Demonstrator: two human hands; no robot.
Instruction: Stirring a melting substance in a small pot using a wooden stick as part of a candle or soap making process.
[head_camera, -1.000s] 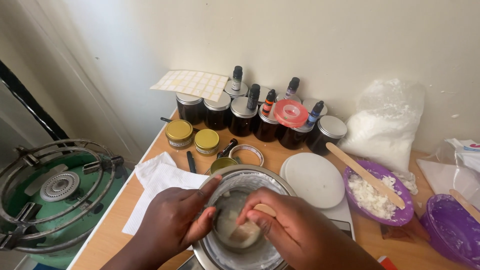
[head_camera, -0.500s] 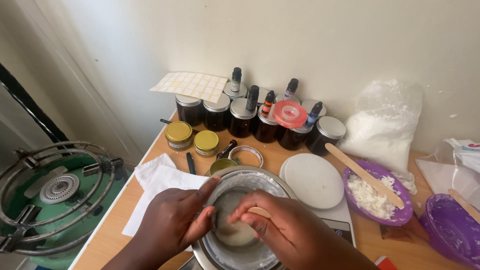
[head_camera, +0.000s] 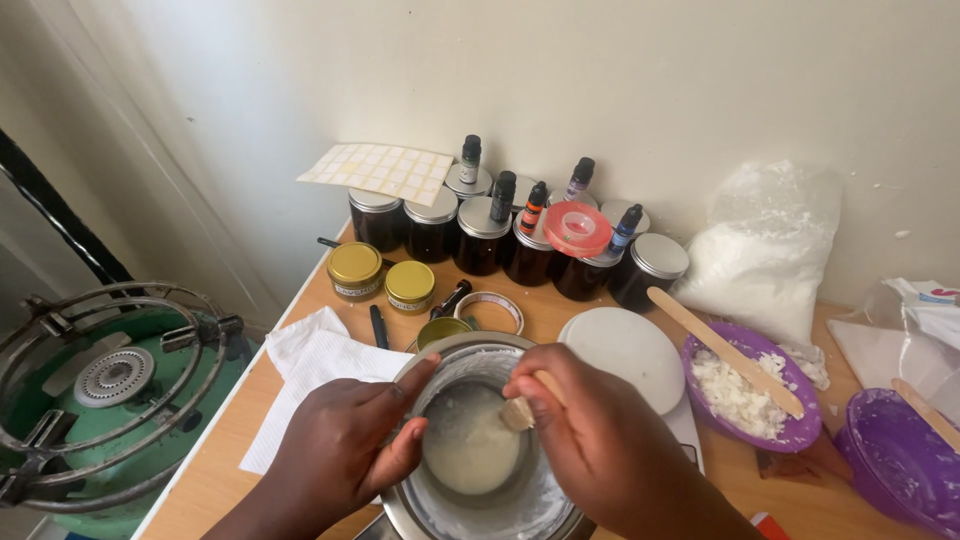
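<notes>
A metal bowl (head_camera: 455, 350) with white residue on its walls stands at the table's near edge. Inside it sits a smaller glass cup (head_camera: 470, 450) of pale, creamy melted stuff. My left hand (head_camera: 345, 450) grips the cup's left side, thumb along the rim. My right hand (head_camera: 595, 435) holds a wooden stick (head_camera: 525, 405) whose coated tip hovers over the cup's right edge.
Dark jars with silver lids (head_camera: 485, 235) and small dropper bottles (head_camera: 503, 195) line the wall. Two gold-lidded tins (head_camera: 357, 268), a white round lid (head_camera: 630, 350), a purple bowl of white flakes (head_camera: 745, 395) and a bag of flakes (head_camera: 765, 250) surround it. A green gas burner (head_camera: 100, 390) stands left.
My right hand has lifted and swung to the right, bringing the stick's tip out of the creamy liquid to the cup's right edge. My left hand has kept its hold.
</notes>
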